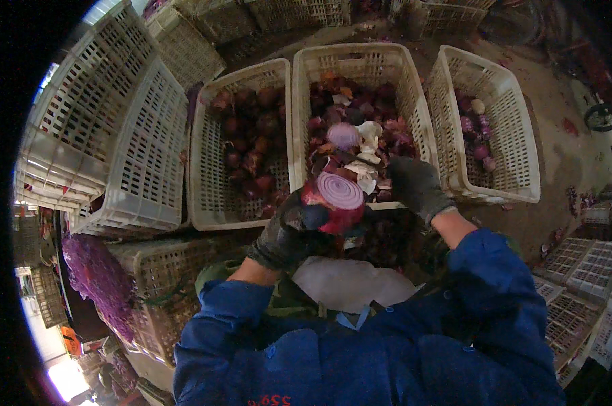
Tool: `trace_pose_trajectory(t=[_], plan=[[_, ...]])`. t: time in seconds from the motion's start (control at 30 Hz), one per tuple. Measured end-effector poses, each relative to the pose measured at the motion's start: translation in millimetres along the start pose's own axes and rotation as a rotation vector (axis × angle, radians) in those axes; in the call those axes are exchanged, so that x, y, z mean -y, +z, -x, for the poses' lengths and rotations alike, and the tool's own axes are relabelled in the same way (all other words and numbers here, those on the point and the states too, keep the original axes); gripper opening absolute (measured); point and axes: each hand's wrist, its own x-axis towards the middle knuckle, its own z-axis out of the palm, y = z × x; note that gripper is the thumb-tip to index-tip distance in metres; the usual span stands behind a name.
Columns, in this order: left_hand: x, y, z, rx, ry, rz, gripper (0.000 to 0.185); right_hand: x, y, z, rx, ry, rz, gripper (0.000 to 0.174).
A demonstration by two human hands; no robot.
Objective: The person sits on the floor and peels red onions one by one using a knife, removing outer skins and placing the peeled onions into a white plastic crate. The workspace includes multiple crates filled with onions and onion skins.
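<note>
My left hand [288,228], in a dark glove, grips a red onion [341,218] whose cut face [340,191] shows pale purple rings and points up and away from me. The onion is over the near edge of the middle crate [300,116]. That crate holds onion skins and trimmings, with a round, blurred onion slice [343,136] and pale peel pieces [369,155] on top. My right hand [415,185], gloved too, is at the crate's near right corner, apart from the onion. Its fingers are blurred and dark, so whether it holds anything cannot be told.
Left of the middle crate stands a crate [198,167] of unpeeled red onions [255,127]. To the right, another crate [527,152] holds several peeled onions [481,151]. Stacked crates [143,142] rise at far left, above a purple mesh bag [98,279]. More crates [575,304] stand at lower right.
</note>
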Motion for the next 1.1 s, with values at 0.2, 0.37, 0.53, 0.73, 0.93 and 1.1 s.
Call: trace_pose_trajectory(t=[0.2, 0.37, 0.53, 0.73, 0.93, 1.1], plan=[[-9, -11, -7, 0.034, 0.337, -0.426, 0.079, 21, -16, -6, -0.053, 0.239, -0.544, 0.03], [-12, -17, -30, 0.05, 0.666, -0.956, 0.104, 74, -36, -1, 0.156, 0.407, -1.685, 0.045], [-4, 2, -28, 0.106, 0.452, -0.44, 0.115, 84, -40, 1, 0.028, 0.342, -1.868, 0.047], [-6, 24, -16, 0.125, 0.354, -0.618, 0.094, 77, -54, 6, -0.048, 0.243, -1.67, 0.044], [-10, 29, -8, 0.014, 0.154, -0.548, 0.098, 71, -54, 4, -0.088, 0.304, -1.222, 0.036], [-15, 23, -13, 0.037, 0.197, -0.533, 0.093, 65, -54, -2, -0.347, 0.105, -0.647, 0.035]])
